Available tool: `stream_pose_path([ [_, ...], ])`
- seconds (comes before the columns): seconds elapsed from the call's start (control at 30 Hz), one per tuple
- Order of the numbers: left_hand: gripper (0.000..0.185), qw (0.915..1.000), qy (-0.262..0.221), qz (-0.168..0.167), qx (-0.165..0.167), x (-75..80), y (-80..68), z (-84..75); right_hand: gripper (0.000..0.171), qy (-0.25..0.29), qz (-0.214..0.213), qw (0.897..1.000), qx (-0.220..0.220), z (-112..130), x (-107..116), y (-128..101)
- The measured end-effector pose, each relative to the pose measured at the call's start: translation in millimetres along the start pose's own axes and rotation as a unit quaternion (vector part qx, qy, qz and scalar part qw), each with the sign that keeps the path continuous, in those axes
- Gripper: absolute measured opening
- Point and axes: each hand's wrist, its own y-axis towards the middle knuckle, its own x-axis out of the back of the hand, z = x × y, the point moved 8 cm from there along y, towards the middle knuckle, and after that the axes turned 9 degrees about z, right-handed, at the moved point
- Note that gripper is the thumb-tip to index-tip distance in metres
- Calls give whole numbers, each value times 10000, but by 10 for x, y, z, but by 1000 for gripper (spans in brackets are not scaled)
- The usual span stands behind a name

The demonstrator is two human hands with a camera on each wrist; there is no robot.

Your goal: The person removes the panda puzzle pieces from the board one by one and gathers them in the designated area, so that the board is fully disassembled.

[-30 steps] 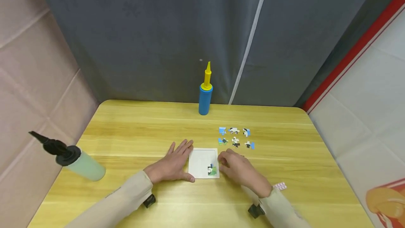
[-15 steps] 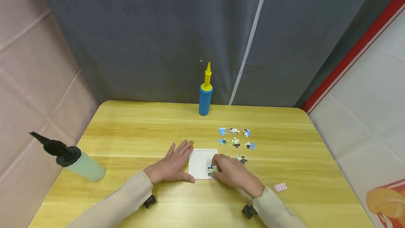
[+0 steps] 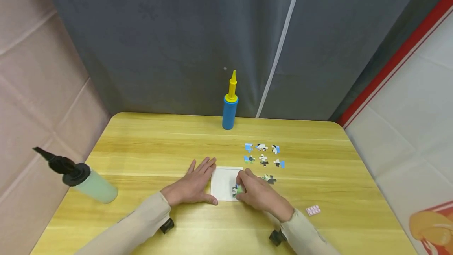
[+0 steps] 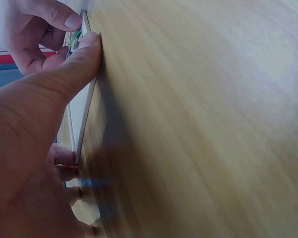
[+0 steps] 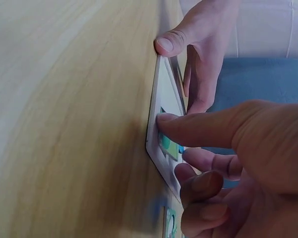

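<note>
A white square puzzle board (image 3: 223, 180) lies on the wooden table between my hands. My left hand (image 3: 191, 186) rests at its left side with the fingers spread and the thumb along the near edge. Over the board's near right corner, my right hand (image 3: 262, 193) pinches a green-patterned jigsaw piece (image 5: 169, 145) between thumb and fingers. In the right wrist view the thumb is on the piece's near side, with a fingertip at its far side. Part of the piece is covered by the fingers in the head view.
Loose jigsaw pieces (image 3: 263, 160) lie in rows right of the board, one piece (image 3: 270, 179) just beyond the right hand. A small pink-and-white patterned item (image 3: 313, 210) is farther right. A blue-and-yellow hand pump (image 3: 229, 113) stands at the back, a mint-and-black pump (image 3: 95, 184) at left.
My right hand has moved left from beside the board's right edge to its near right corner, then barely shifted. Beyond it, a loose piece came into view. The left hand has stayed put.
</note>
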Motion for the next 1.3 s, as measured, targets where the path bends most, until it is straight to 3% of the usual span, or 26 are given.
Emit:
stream_pose_path([
  [0.33,122,10000,57,-15,-11,-4,8,7,21,39,-243,9994,247,17,15,5],
  [0.63,123,10000,71,-27,-30,-27,11,22,8,555,-362,9964,520,-59,129,-50],
  [0.93,123,10000,18,-31,-29,-23,-32,49,7,750,-714,9934,500,-351,520,-218],
  [1.3,123,10000,47,22,16,-12,-51,69,4,793,-945,9923,-104,-826,872,-407],
])
